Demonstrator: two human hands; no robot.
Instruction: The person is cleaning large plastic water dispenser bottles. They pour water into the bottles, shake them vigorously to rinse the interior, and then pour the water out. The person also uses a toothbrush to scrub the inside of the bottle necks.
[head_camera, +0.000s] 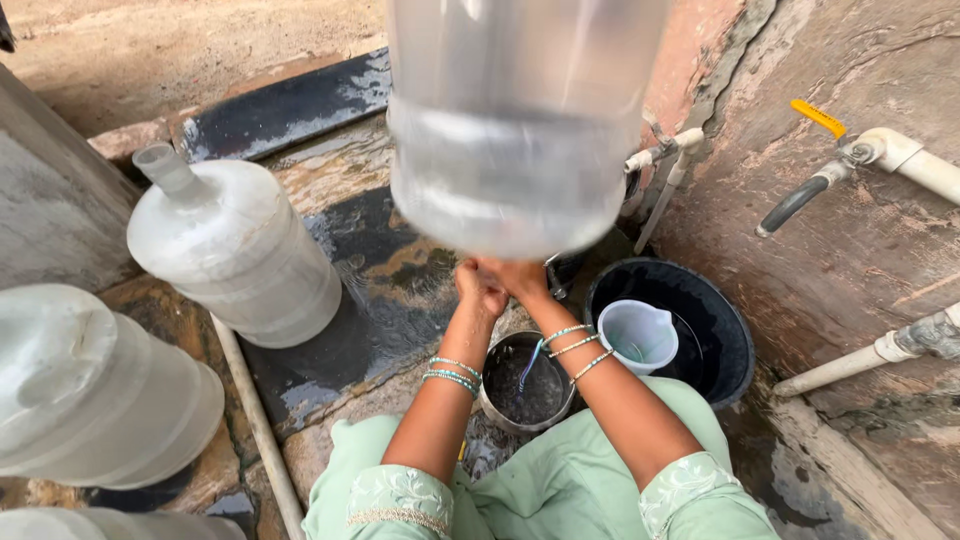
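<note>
At the top centre of the frame we hold a large clear water jug (515, 120) upturned, our left hand (480, 290) and right hand (520, 275) with fingers pressed around its neck, above a steel pot (525, 385); 1 white jug (235, 245) stands at the left.

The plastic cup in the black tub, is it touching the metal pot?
Apart. The head view shows the plastic cup inside the black tub, with the tub's rim between it and the metal pot.

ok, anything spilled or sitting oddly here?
Yes. The big clear jug is upended, held from below by the left hand and right hand, with water running into the steel pot. The stone floor is wet. One white jug leans tilted.
</note>
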